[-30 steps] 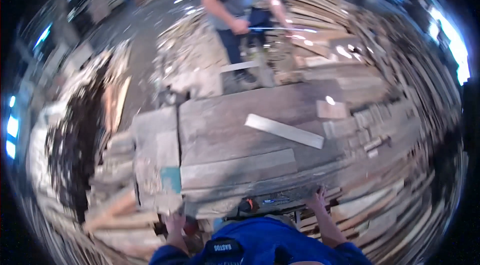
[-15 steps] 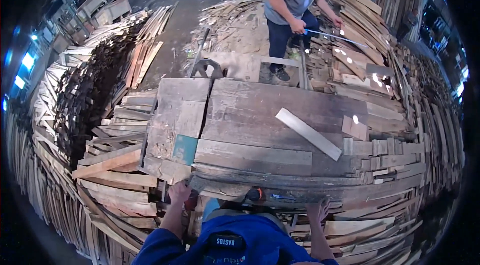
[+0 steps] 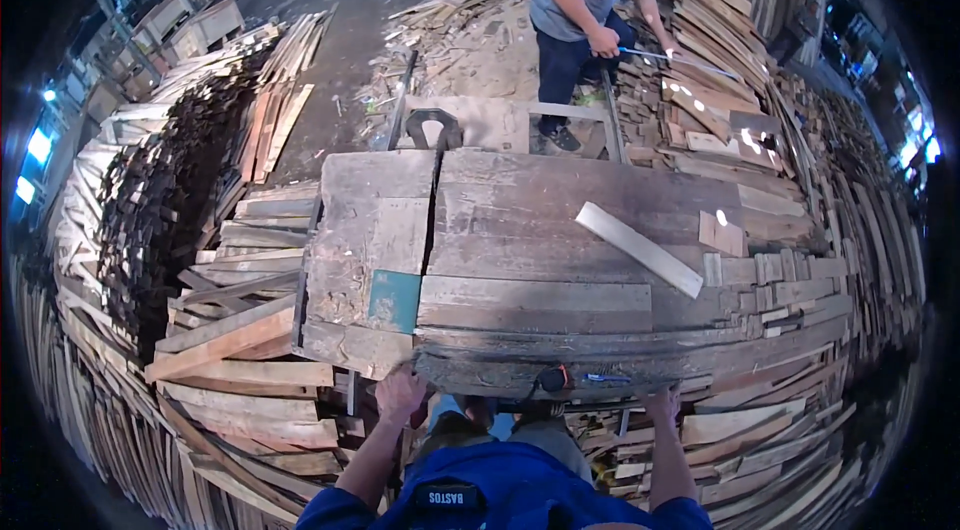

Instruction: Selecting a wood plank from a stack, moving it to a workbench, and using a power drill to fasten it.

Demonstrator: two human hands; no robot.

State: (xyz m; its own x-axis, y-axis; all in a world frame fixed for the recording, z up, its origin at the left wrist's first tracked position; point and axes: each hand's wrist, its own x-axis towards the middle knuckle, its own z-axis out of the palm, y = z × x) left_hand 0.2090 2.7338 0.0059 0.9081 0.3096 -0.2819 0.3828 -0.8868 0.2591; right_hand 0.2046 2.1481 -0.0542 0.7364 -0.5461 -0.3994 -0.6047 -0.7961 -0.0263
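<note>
A wooden workbench [image 3: 540, 230] of dark, worn boards stands before me. At its front edge, left of centre, my left hand [image 3: 401, 395] is closed on the bench edge near the gap between boards. Farther right, my right hand [image 3: 663, 405] is also closed on the front edge, its fingertips partly hidden. Between them, near that edge, lie a black and orange tape measure [image 3: 553, 379] and a blue pen [image 3: 608, 378]. A pale board [image 3: 640, 250] lies slanted across the top. Left of centre sits a green flat panel [image 3: 394, 301].
Stacked wood strips [image 3: 250, 370] crowd the left, and more wood pieces [image 3: 790, 300] fill the right. A small wood block [image 3: 721, 234] lies by the right pile. Beyond the bench a co-worker [image 3: 585, 20] holds a long thin blue-handled tool. A dark octagonal piece [image 3: 434, 129] stands behind the bench.
The bench and everything on it sit slightly farther right in view. My left hand has moved right along the front edge; my right hand's spread fingers have closed at the edge.
</note>
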